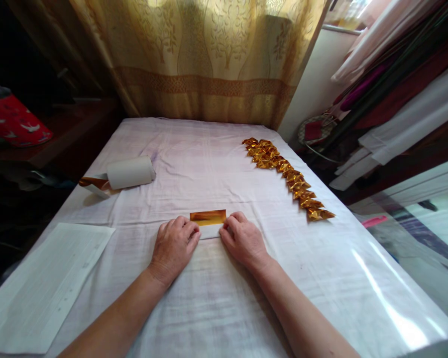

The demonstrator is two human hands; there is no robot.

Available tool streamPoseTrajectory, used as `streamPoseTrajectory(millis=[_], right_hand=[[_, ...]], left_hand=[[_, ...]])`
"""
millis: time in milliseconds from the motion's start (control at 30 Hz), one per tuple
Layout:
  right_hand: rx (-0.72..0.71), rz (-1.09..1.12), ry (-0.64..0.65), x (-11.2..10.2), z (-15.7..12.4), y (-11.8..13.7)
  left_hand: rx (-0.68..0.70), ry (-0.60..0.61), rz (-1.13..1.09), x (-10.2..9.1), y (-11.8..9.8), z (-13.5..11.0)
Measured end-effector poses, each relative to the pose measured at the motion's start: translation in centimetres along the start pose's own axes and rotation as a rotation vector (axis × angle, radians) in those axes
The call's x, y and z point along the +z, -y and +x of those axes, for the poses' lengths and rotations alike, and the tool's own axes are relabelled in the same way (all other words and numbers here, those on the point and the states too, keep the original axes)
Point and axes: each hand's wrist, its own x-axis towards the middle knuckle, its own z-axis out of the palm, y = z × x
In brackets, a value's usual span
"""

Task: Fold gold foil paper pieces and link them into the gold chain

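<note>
Along the counter [194,149] folded gold pieces [284,167] lie done at right, while my left hand [174,243] and right hand [244,239] pinch opposite ends of a gold-and-white sheet [208,218], seemingly only part-folded.

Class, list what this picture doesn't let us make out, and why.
Head view:
- Gold-and-white strip: side edges partly covered by the left hand and right hand.
- White sheet: marks too small to read.
- Red container: cut off by the left edge.
- Gold folded pieces: overlapping, exact count unclear.
</note>
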Motion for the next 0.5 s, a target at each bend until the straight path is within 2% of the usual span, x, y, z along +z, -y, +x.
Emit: streamPoseTrajectory(millis=[200, 500], right_hand=[[0.122, -0.141, -0.049, 0.6, -0.1, 2.4], [0.085, -0.038, -0.079, 0.3, -1.1, -1.2]], left_hand=[[0.0, -0.038, 0.038, 0.1, -0.6, 0.2], [-0.012, -0.037, 0.04, 0.2, -0.5, 0.2]])
